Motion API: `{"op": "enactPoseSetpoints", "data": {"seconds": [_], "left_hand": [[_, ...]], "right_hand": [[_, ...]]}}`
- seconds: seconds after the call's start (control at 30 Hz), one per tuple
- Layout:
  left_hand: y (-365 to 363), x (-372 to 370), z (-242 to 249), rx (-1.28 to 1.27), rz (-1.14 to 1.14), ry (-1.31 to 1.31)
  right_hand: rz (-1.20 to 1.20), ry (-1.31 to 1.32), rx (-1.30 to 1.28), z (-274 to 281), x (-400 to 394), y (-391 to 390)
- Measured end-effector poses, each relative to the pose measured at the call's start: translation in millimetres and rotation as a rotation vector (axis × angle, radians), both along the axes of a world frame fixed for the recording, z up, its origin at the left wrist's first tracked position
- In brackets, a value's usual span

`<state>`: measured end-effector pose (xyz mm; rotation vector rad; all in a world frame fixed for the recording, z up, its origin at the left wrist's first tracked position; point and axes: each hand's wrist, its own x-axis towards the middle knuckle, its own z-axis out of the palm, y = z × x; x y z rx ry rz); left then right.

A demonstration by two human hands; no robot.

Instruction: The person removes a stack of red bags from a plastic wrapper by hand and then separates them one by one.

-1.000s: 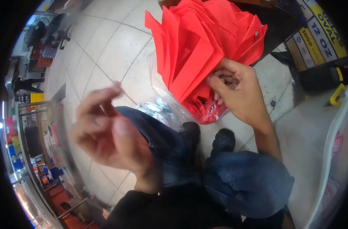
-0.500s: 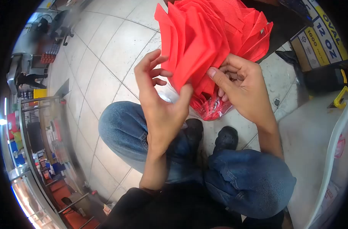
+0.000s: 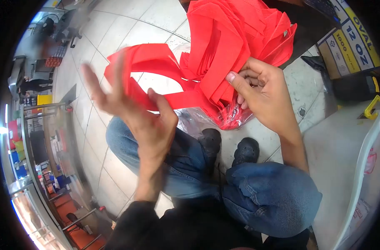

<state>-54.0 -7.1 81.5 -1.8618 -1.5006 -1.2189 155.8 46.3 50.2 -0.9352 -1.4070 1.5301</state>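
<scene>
A bundle of red fabric-like pieces [image 3: 248,37] hangs at the upper middle, its lower end in clear crinkled plastic [image 3: 233,118]. My right hand [image 3: 265,91] pinches the bundle's lower right edge between thumb and fingers. One red strap [image 3: 154,54] stretches out leftward from the bundle in a wide loop. At the loop's left end is my left hand [image 3: 135,112], blurred, its fingers spread, with the strap running behind them and beside the thumb.
Below are my knees in jeans [image 3: 273,196] and dark shoes [image 3: 246,151] on the tiled floor [image 3: 115,175]. Right stand a printed carton [image 3: 350,46] and a pale bin [image 3: 336,146]. Metal shelving [image 3: 44,154] lines the left; a person [image 3: 42,39] is farther back.
My left hand has moved left and its fingers have spread. A red strap now extends from the bundle toward it. My right hand keeps its place on the bundle.
</scene>
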Motion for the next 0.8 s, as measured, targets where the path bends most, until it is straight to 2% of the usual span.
{"op": "enactPoseSetpoints", "data": {"seconds": [0.07, 0.1, 0.13, 0.2, 0.23, 0.27, 0.33, 0.37, 0.4, 0.47, 0.5, 0.63, 0.67, 0.73, 0.8], "left_hand": [[-7, 6, 21, -0.496, 0.215, 0.418], [-4, 4, 22, -0.545, 0.228, 0.559], [1, -2, 26, -0.54, 0.223, 0.571], [10, -14, 36, -0.722, -0.098, 0.976], [17, -10, 45, -0.832, -0.209, 0.997], [23, -12, 44, -0.831, -0.21, 1.001], [36, -16, 41, -1.038, -0.415, 0.84], [42, -14, 42, -1.013, -0.486, 0.742], [44, -7, 46, -1.013, -0.493, 0.74], [48, 10, 49, -1.109, -0.376, 0.298], [49, 9, 45, -0.983, -0.427, 0.287], [58, 8, 32, -0.896, -0.514, 0.067], [58, 7, 32, -0.896, -0.513, 0.063], [59, 5, 32, -0.956, -0.514, -0.224], [57, 3, 32, -0.996, -0.459, -0.27]], "right_hand": [[-0.004, -0.019, 0.003, -1, -1, 0], [-0.011, -0.007, 0.003, -2, -2, 0], [-0.015, -0.012, 0.008, -3, -4, 0], [-0.023, -0.014, 0.015, -5, -7, 0], [-0.021, -0.019, 0.034, -5, -8, -1], [-0.017, -0.025, 0.051, -6, -10, -2], [-0.014, -0.023, 0.037, -9, -13, -2], [-0.012, -0.023, 0.023, -10, -14, -2], [-0.016, -0.027, 0.02, -10, -14, -2], [-0.013, -0.006, -0.001, -8, -14, -4], [-0.007, -0.01, -0.006, -6, -14, -5], [0.0, 0.019, 0.025, -3, -9, -5], [0.0, 0.027, 0.032, -4, -8, -5], [0.008, 0.015, 0.043, -3, -7, -6], [0.018, 0.005, 0.054, -3, -6, -7]]}}
